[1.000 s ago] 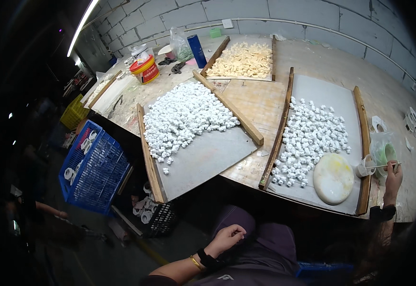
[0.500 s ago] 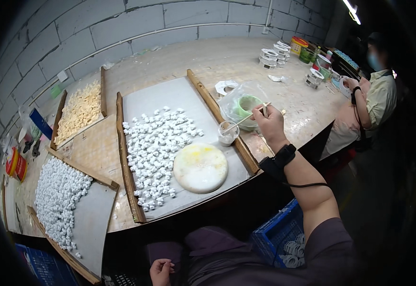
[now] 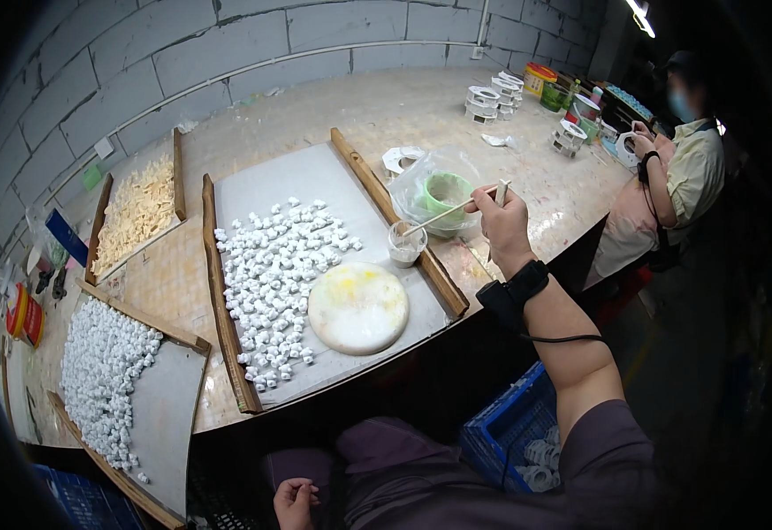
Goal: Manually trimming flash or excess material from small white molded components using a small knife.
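Note:
My right hand [image 3: 502, 223] is closed round a thin pale stick [image 3: 443, 215]. The stick slants down to the left, its tip inside a small clear cup [image 3: 405, 246] of whitish content. A second pale stick-like end [image 3: 501, 191] pokes up from the same fingers. Next to the cup, on a grey board [image 3: 284, 172], lies a round white slab [image 3: 358, 309] smeared with yellow. Many small white knobbly pieces [image 3: 271, 283] spread to its left. By my lap my left hand [image 3: 296, 503] has curled fingers; whatever they hold, if anything, is hidden.
Wooden strips [image 3: 399, 221] edge the board. A green bowl [image 3: 447, 193] in clear plastic stands beyond my right hand. More white pieces [image 3: 112, 380] and cream ones [image 3: 138, 212] lie leftward. A blue crate [image 3: 509, 424] sits below; a co-worker [image 3: 691, 177] is at right.
The whole view has shifted slightly. My right hand has moved a little rightward relative to the cup, with the stick tip still in it. My left hand stays curled by my lap.

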Tool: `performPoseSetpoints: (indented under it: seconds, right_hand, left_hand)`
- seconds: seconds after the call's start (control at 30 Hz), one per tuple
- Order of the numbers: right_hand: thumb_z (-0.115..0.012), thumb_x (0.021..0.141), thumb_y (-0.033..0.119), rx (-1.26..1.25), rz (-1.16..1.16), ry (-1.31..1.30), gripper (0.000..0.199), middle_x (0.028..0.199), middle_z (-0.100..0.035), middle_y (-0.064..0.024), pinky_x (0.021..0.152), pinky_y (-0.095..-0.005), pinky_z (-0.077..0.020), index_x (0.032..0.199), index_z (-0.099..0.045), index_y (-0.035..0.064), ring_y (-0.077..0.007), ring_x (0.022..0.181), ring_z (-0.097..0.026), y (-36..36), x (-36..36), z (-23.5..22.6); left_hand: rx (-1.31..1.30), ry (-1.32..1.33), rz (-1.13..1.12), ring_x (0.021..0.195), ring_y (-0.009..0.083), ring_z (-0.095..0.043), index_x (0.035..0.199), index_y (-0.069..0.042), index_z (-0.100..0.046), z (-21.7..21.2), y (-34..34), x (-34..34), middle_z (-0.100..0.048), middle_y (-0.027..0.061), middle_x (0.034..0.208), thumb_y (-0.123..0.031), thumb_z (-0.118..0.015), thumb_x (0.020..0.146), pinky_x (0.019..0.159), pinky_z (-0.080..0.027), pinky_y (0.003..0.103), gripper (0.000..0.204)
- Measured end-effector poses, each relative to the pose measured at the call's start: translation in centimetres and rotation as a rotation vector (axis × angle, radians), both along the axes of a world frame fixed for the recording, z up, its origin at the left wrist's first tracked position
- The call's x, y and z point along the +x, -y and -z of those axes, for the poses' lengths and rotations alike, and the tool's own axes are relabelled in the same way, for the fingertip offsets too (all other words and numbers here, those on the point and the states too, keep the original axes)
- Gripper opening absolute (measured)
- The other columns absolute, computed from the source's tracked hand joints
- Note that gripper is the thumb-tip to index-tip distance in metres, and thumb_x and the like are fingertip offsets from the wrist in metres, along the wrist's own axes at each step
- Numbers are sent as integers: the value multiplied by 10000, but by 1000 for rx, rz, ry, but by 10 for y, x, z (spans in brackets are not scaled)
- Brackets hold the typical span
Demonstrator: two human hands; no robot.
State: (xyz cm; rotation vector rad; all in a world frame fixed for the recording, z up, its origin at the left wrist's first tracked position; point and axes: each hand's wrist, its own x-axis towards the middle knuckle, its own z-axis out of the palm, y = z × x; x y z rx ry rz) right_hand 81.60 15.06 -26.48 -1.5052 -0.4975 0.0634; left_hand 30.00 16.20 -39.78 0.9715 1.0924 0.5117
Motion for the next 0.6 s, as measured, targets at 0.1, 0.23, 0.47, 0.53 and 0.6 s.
performPoseSetpoints:
  seconds: [0.1,0.23,0.47,0.53,0.6]
  right_hand:
    - [-616,853,121,15,0,-18,109,699,-667,-43,605,-243,-432,847,-631,13,-78,621,-548,2,3,3]
    - [-618,860,126,25,10,-35,106,697,-666,-37,570,-239,-415,843,-628,21,-74,599,-532,6,5,3]
    - [-628,865,147,-30,51,55,137,706,-677,-46,531,-255,-447,843,-626,12,-88,569,-562,2,7,19]
    - [-628,862,159,-127,47,154,147,704,-680,-58,570,-271,-474,852,-628,12,-109,600,-603,-3,2,25]
    - [-630,856,171,-215,36,221,157,704,-682,-71,604,-288,-495,860,-630,14,-135,631,-637,-8,-2,29]
  left_hand:
    - [9,-6,2,638,52,-510,983,-43,-603,-2,1,1,-609,2,790,-89,-555,929,597,-421,190,86]
    - [-4,-8,-7,637,53,-512,989,-40,-601,-1,2,0,-609,4,790,-89,-556,928,596,-423,191,90]
    - [20,-3,-9,642,59,-521,1010,-38,-596,-2,2,1,-612,15,799,-82,-553,925,599,-431,195,105]
    - [19,-18,-23,646,61,-524,1022,-36,-591,-1,2,2,-613,18,808,-74,-551,921,602,-433,195,115]
    - [12,-28,-29,652,63,-527,1032,-35,-586,1,2,1,-614,21,815,-68,-549,918,605,-435,195,125]
